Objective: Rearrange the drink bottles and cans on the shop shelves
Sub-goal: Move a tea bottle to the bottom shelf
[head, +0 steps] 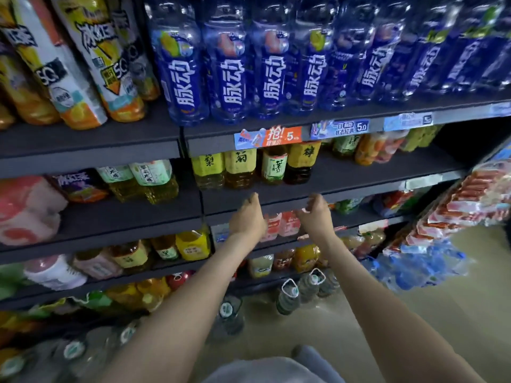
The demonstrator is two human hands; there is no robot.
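Observation:
Both arms reach toward the dark shelf (345, 175) in the middle of the rack. My left hand (247, 217) and my right hand (316, 214) hover side by side at its front edge, fingers loosely curled, holding nothing. Just behind and above them stand tea bottles with yellow labels (240, 167) and a green-labelled tea bottle (273, 167). Pink-labelled bottles (287, 223) on the shelf below show between my hands. Blue-labelled clear bottles (232, 78) fill the top shelf.
Orange iced-tea bottles (83, 64) stand at the upper left. Large water jugs (289, 297) sit on the floor by the rack's foot. A wrapped pack of water bottles (420, 266) and a rack of red packets (470, 203) are at the right.

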